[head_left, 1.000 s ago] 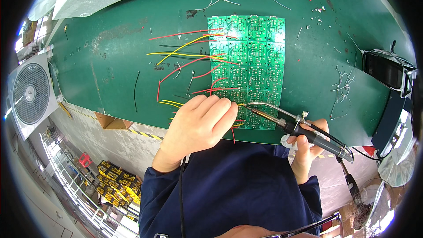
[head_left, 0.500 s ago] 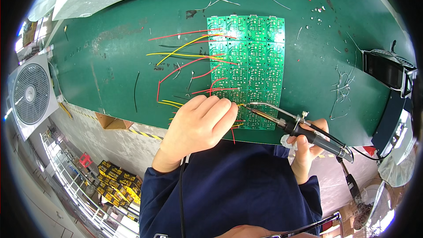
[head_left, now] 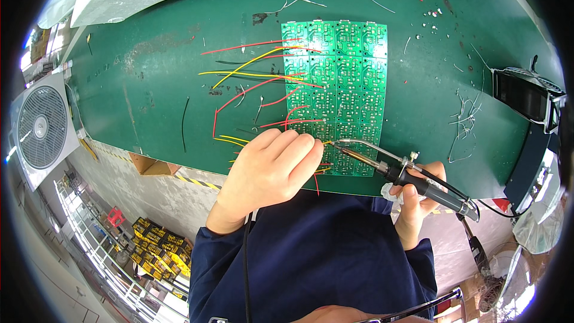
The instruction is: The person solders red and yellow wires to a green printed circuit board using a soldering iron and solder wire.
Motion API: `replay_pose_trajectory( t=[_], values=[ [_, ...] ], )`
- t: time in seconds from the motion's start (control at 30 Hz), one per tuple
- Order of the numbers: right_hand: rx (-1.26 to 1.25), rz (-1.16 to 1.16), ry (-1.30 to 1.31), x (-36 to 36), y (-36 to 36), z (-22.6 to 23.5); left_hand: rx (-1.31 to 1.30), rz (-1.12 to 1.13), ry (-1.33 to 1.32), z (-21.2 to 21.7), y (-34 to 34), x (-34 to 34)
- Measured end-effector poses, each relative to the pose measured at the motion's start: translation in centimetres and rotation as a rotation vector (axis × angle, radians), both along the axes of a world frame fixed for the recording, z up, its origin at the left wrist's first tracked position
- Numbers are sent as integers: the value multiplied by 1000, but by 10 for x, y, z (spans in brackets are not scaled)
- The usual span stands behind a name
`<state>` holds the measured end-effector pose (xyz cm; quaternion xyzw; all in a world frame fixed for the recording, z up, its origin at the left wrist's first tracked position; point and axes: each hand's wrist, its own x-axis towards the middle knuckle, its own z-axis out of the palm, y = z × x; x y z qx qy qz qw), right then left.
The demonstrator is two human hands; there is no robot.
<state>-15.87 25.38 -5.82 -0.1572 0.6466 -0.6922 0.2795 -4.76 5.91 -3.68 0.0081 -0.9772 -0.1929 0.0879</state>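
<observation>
Green bench point(head_left: 161, 113) carries the circuit-board panel point(head_left: 360, 107) toward its near edge. I see the left hand point(head_left: 276, 164) closed, pinching a yellow wire point(head_left: 326, 142); the right hand point(head_left: 414, 204) grips a soldering iron point(head_left: 439, 194). I'd keep wire and iron steady, left hand clear of heat.

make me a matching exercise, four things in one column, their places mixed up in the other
1. soldering iron
2. circuit board panel
3. square-framed fan
4. loose black wire

a. left of the table
b. in the right hand
c. alone on the table, left of the panel
d. flat, partly hidden by the left hand

Pairs: 1-b; 2-d; 3-a; 4-c
</observation>
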Motion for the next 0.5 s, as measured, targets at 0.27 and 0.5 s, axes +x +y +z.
replay_pose_trajectory(
  t=[0.27, 0.5],
  values=[
    [-2, -2, 2, -1, 0, 0, -2, -5, 4, -1, -1, 0],
    [-22, -24, -4, 1, -2, 0, -5, -9, 2, 1, -1, 0]
  ],
)
